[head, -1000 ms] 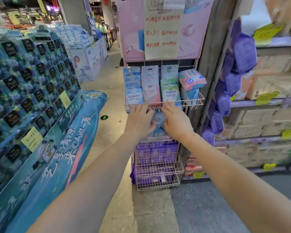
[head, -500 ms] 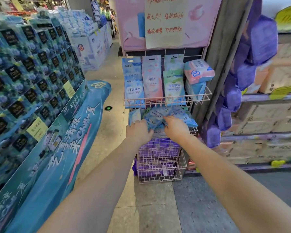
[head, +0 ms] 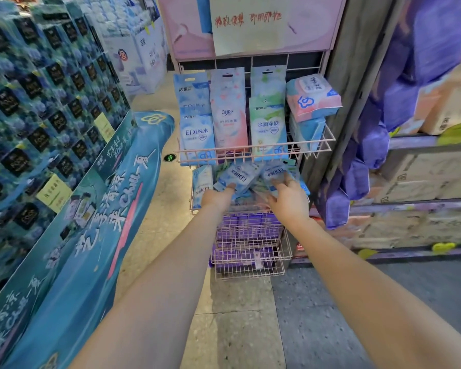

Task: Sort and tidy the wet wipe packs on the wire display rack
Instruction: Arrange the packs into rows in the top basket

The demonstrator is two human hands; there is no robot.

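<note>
Progress: partway | wire rack, top basket: upright packs stand in rows, which looks done | middle basket: jumbled packs lie askew, not yet sorted | left hand: grip clamped on a blue pack | right hand: grip clamped on a second blue pack, just to the right; both over the middle basket

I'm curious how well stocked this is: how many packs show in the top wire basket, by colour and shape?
Blue flat packs: 2
Pink flat packs: 1
Green flat packs: 2
Bulky packs, stacked at right: 2
Total showing: 7
</note>
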